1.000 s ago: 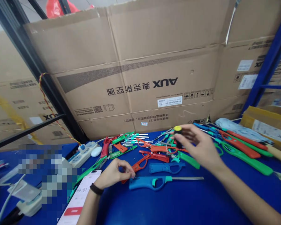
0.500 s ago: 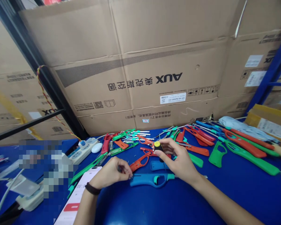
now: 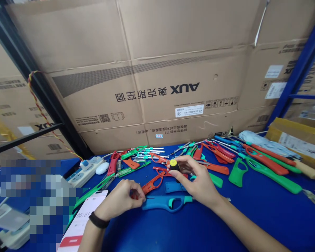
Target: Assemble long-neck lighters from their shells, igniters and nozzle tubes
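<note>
A blue lighter (image 3: 157, 203) with a long nozzle and a teal trigger lies flat on the blue table. My left hand (image 3: 124, 196), in a black wristband, has its fingertips pinched at the left end of this lighter. Anything small between those fingertips is hidden. Over the lighter's right half, my right hand (image 3: 196, 178) grips a screwdriver (image 3: 174, 164) with a black handle and a yellow cap; its tip does not show. Just behind the lighter lie a loose blue shell half (image 3: 174, 187) and an orange shell part (image 3: 154, 182).
Several red, orange and green lighter parts spread along the back. Green shells (image 3: 273, 175) lie at the right. A phone (image 3: 85, 217), a power strip (image 3: 86, 171) and a white round object (image 3: 102, 168) sit left. A big cardboard box (image 3: 157, 73) stands behind.
The view has turned slightly to the right, so the scene sits further left. Both hands keep nearly the same places over the blue lighter; the screwdriver stays in my right hand.
</note>
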Demonstrator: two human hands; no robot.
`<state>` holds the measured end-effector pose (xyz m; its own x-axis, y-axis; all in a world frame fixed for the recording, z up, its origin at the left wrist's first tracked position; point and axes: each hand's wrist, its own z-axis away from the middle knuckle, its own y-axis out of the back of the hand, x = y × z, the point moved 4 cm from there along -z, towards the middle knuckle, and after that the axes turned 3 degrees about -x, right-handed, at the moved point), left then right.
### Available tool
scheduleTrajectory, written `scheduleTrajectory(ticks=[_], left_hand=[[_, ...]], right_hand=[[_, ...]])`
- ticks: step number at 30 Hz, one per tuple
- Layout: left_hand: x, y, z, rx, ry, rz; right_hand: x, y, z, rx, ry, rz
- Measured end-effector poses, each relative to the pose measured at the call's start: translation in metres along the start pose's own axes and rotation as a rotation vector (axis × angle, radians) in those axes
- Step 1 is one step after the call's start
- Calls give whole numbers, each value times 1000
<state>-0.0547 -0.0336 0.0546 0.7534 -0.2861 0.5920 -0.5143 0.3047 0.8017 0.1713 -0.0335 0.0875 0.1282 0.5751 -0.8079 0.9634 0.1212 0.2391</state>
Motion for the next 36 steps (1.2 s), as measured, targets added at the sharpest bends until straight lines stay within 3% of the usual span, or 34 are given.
scheduleTrajectory(ticks=[7, 13, 18, 24, 36], left_hand=[[23, -17, -12, 106, -169, -133], [48, -39, -20, 97, -335, -202], [53, -43, -17, 158, -432, -137], [46, -51, -19, 152, -376, -44], [44, -56, -20, 155, -384, -44]], right_hand=[[-1, 0, 3, 44, 31, -47], [-3, 4, 1, 81, 36, -105], [-2, 4, 1, 91, 47, -137], [3, -6, 2, 12, 8, -275], [6, -10, 4, 3, -18, -237]])
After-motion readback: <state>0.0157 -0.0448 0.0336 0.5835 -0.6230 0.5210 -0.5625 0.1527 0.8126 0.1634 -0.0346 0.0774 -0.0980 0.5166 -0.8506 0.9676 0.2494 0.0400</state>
